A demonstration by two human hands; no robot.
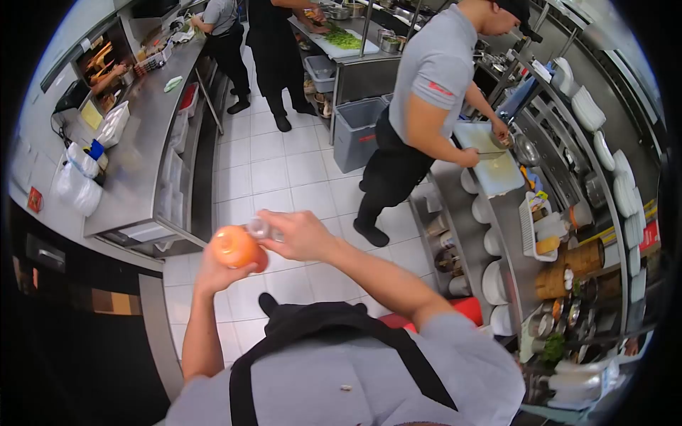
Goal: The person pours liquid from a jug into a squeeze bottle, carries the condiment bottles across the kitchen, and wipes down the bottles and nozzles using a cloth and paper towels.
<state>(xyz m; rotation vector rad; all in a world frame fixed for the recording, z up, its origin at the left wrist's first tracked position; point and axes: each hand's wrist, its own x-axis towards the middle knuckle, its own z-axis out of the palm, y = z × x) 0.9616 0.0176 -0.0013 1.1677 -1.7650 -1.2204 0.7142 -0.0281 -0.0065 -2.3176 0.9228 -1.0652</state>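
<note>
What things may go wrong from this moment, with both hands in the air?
The orange container is in the left hand, above the tiled floor; a slip might drop it there. The small clear piece is only in the fingers of the right hand and might fall too. Nearby, a co-worker holds a knife; a bump could cause a cut.

Between eight and nine o'clock in our view, our left hand (219, 268) gripped an orange bottle (234, 247), while our right hand (302, 236) pinched a small clear object (260, 228) at its two o'clock edge; we could not tell whether they touched. At one o'clock a co-worker (437, 78) held a knife (490, 155) over a cutting board (499, 179). We saw chopped greens (342, 39) at twelve and a steel counter (145, 121) at ten.
</note>
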